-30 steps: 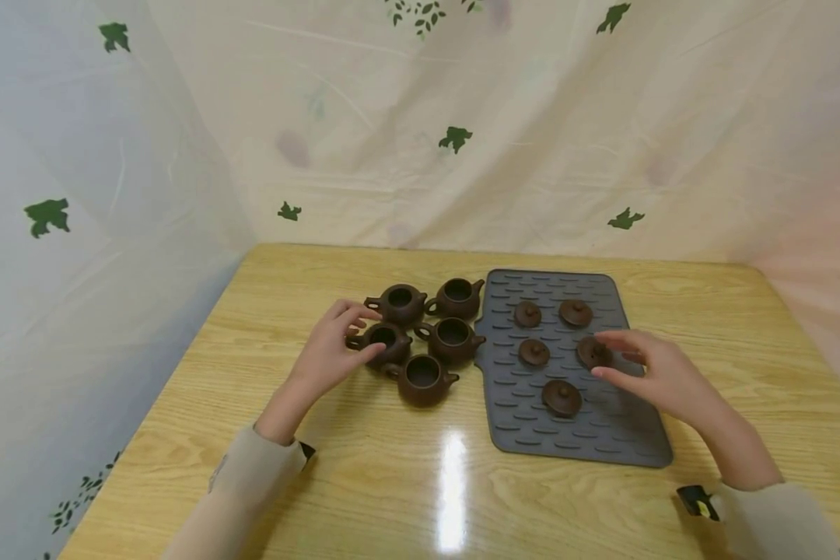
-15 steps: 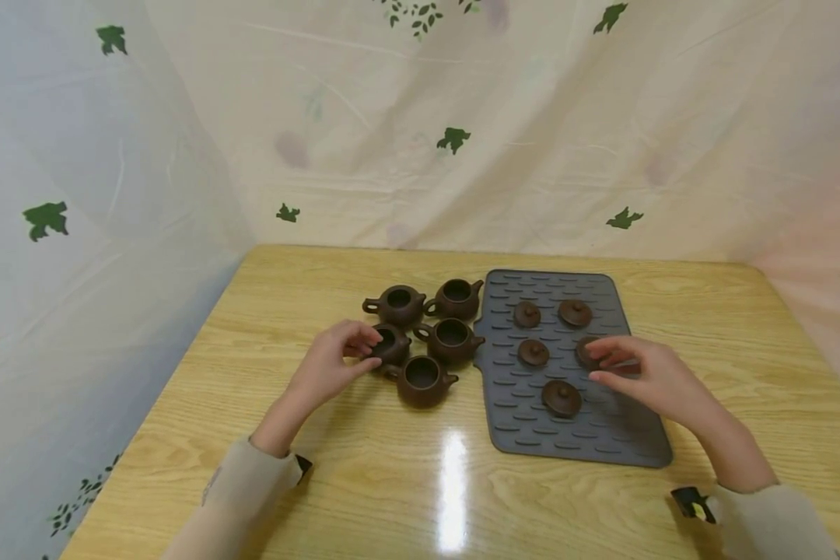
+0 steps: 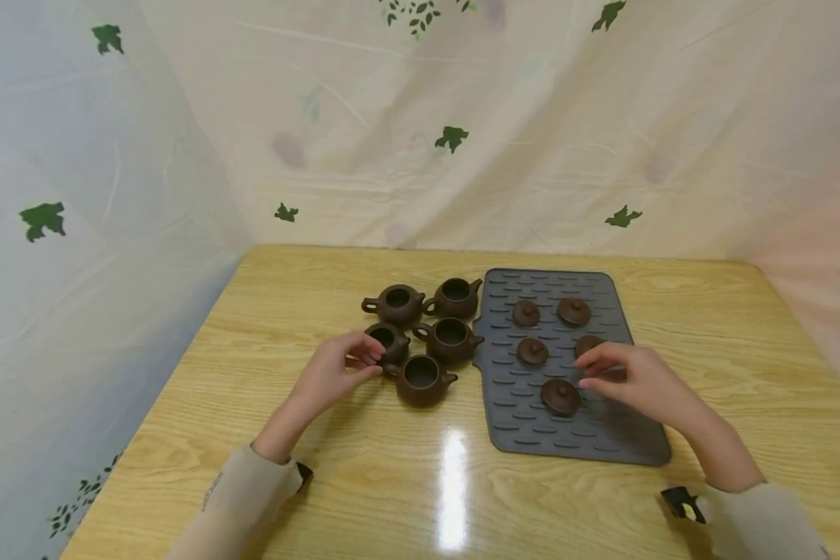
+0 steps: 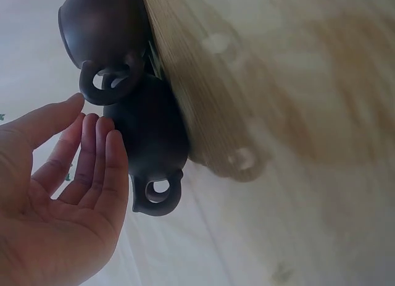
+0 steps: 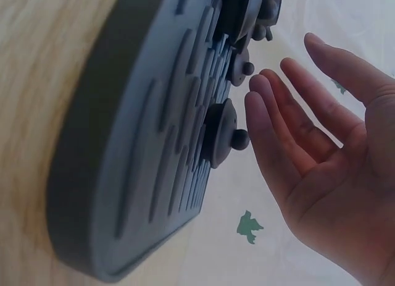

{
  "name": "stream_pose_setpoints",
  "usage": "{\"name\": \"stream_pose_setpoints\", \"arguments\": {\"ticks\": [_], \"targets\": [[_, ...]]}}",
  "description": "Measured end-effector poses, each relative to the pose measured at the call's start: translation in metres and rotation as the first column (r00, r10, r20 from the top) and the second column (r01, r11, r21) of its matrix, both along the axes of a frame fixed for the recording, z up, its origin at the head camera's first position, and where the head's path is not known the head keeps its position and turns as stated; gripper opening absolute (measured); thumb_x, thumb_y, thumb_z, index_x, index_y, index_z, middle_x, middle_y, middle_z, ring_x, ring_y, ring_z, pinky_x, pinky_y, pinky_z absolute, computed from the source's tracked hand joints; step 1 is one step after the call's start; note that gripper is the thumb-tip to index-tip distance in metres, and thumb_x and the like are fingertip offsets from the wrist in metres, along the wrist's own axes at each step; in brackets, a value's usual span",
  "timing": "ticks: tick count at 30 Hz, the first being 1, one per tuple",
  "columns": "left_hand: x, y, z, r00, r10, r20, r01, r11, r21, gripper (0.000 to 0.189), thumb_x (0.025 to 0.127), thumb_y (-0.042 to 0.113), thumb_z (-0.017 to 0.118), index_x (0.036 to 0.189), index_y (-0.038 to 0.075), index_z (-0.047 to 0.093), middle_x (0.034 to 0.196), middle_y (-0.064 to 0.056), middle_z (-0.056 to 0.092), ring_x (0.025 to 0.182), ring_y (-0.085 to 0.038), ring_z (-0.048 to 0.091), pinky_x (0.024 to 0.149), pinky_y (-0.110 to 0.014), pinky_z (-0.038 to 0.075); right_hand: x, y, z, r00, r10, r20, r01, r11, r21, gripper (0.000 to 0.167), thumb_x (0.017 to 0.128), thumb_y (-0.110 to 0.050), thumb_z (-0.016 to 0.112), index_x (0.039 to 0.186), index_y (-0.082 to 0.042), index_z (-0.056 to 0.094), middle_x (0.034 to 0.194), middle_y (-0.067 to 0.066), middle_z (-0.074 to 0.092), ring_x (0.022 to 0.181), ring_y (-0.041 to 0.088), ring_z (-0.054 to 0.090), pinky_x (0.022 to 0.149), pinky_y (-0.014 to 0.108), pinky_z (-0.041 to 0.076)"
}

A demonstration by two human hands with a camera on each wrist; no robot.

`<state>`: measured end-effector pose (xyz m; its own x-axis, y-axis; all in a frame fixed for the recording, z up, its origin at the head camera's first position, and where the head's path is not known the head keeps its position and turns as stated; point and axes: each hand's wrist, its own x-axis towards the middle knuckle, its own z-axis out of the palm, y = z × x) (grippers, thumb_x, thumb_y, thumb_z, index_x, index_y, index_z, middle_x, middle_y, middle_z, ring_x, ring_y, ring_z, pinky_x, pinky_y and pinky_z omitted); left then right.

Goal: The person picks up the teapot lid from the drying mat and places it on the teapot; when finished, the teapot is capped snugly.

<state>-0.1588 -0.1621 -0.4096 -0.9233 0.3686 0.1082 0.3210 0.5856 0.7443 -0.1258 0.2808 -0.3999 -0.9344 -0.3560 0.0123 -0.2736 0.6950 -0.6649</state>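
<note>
In the head view, several small brown lidless teapots stand in a cluster left of centre. My left hand (image 3: 332,375) is at the cluster's left side, its fingertips close to the handle of the front teapot (image 3: 421,385). The left wrist view has the thumb tip right at a looped handle (image 4: 102,88), with the fingers relaxed and nothing gripped. Several brown lids with round knobs lie on a grey ridged mat (image 3: 532,435). My right hand (image 3: 647,385) hovers over the mat, near the front lid (image 3: 561,397) and partly covering another lid (image 3: 588,347); its fingers are loosely bent.
The wooden table (image 3: 364,490) extends around the teapots and mat. A patterned cloth (image 3: 518,187) hangs behind it and at the sides. Two more teapots, a back-left one (image 3: 397,305) and a back-right one (image 3: 456,299), stand beyond the nearer ones.
My left hand has come lower and nearer the front teapot's handle, its thumb and fingers closer together. My right hand has drifted left, toward the front lid. Teapots and lids stay put.
</note>
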Motion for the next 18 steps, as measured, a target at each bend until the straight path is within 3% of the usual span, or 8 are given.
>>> {"name": "stream_pose_setpoints", "arguments": {"ticks": [10,18], "targets": [[0.000,0.002,-0.002,1.000,0.022,0.015,-0.022,1.000,-0.012,0.015,0.088,0.004,0.073,0.102,0.007,0.071,0.098,-0.008,0.072,0.088,-0.017,0.068,0.078,-0.031,0.060,-0.005,-0.009,-0.007,0.998,0.053,0.014,-0.053,0.998,-0.027,0.019,0.090,-0.022,0.074,0.107,-0.013,0.073,0.108,0.004,0.071,0.094,0.006,0.067,0.076,0.024,0.058],[0.001,0.004,-0.004,1.000,0.017,0.000,-0.017,0.999,-0.030,0.012,0.088,0.002,0.074,0.099,0.008,0.072,0.096,-0.007,0.073,0.087,-0.018,0.069,0.078,-0.032,0.061,-0.006,-0.014,-0.011,0.995,0.102,0.013,-0.102,0.994,-0.039,0.014,0.089,-0.018,0.075,0.102,-0.014,0.073,0.103,0.002,0.070,0.088,0.000,0.065,0.073,0.023,0.058]]}}
